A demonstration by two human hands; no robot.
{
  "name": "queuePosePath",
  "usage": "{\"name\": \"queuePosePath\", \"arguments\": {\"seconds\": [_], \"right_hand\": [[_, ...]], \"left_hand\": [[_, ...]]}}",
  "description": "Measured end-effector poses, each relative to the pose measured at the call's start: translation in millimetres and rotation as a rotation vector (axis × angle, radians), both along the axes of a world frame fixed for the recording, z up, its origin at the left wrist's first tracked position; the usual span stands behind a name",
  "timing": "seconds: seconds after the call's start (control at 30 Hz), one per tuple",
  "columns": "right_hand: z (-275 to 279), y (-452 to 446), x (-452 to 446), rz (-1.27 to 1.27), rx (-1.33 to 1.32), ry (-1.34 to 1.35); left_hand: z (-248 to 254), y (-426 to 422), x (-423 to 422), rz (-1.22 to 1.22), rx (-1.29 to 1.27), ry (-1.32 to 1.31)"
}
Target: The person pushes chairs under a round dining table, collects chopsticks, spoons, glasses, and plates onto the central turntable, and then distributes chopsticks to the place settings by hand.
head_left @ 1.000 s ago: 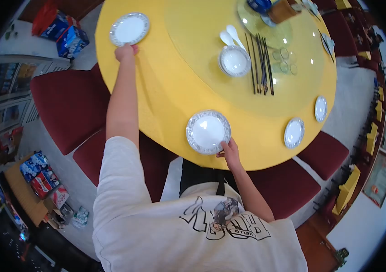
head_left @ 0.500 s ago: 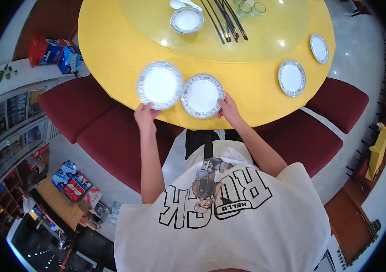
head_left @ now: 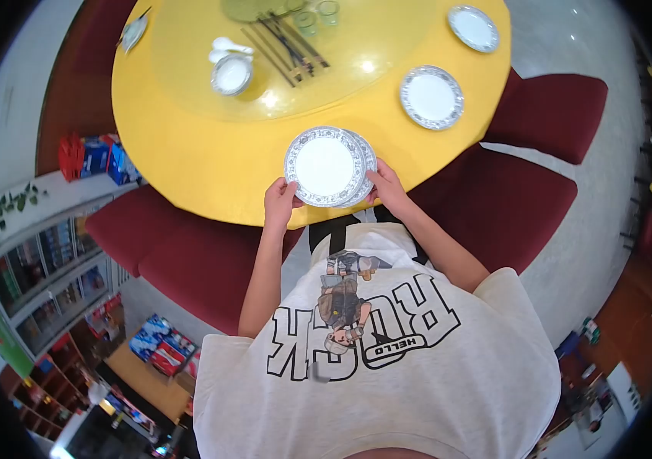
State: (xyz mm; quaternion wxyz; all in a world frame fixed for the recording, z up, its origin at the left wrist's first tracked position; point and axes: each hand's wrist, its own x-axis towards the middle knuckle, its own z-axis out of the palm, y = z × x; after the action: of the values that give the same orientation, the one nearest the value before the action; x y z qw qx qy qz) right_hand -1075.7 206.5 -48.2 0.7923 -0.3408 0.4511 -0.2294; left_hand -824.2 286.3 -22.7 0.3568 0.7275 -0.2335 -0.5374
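White grey-rimmed plates [head_left: 324,166], two overlapping, are gripped at opposite rims by the left hand [head_left: 281,202] and right hand [head_left: 387,186], spaced apart, nearside of the glass turntable [head_left: 180,61]. Two single plates [head_left: 431,97] are recorded right of the turntable; two spoons [head_left: 231,46] are borne on it.

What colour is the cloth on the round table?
The tablecloth is bright yellow, best seen in the head view.

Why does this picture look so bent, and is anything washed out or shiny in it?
Head view: wide-lens curving bends the yellow table and blackens the corners; bright glare spots sit near the white bowl; the far cabinet looks soft.
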Motion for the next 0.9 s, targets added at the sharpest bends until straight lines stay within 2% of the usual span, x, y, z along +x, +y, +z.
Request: {"name": "queuePosePath", "arguments": {"seconds": [0.03, 0.1, 0.17, 0.2, 0.23, 0.3, 0.37, 0.5, 0.6, 0.67, 0.77, 0.87, 0.9], "right_hand": [[0, 2, -1, -0.019, 0.004, -0.011], [-1, -1, -14, -0.057, -0.001, -0.028], [0, -6, -45, -0.107, 0.006, -0.032], [-4, -9, -58, -0.122, 0.001, -0.034], [-7, -9, -66, -0.119, 0.007, -0.038], [-8, -12, -78, -0.129, 0.012, -0.037], [-2, -18, -86, -0.183, 0.145, 0.026], [-9, -34, -102, -0.144, 0.111, 0.075], [-10, -54, -116, -0.151, -0.02, 0.127], [-17, -83, -132, -0.013, -0.141, 0.299], [-18, -152, -168, -0.199, -0.198, 0.456], [-26, -244, -197, -0.507, -0.094, 0.43], [-26, -275, -204, -0.521, -0.093, 0.468]], "left_hand": [[-1, -4, 2, -0.153, 0.022, -0.179], [-3, -18, -13, -0.269, 0.071, -0.234], [-7, -38, -55, -0.04, -0.028, 0.257], [-15, -44, -66, -0.047, 0.002, 0.394], [-24, -48, -72, -0.063, 0.001, 0.393], [-37, -56, -84, -0.07, 0.003, 0.561], [-45, -61, -97, -0.073, 0.005, 0.579], [-52, -69, -122, 0.013, -0.009, 0.575], [-53, -82, -134, 0.022, -0.043, 0.57], [-51, -99, -140, 0.018, -0.037, 0.554], [-38, -130, -153, 0.01, -0.041, 0.513], [-36, -150, -162, 0.039, -0.037, 0.478], [-36, -156, -164, 0.06, -0.034, 0.471]]}}
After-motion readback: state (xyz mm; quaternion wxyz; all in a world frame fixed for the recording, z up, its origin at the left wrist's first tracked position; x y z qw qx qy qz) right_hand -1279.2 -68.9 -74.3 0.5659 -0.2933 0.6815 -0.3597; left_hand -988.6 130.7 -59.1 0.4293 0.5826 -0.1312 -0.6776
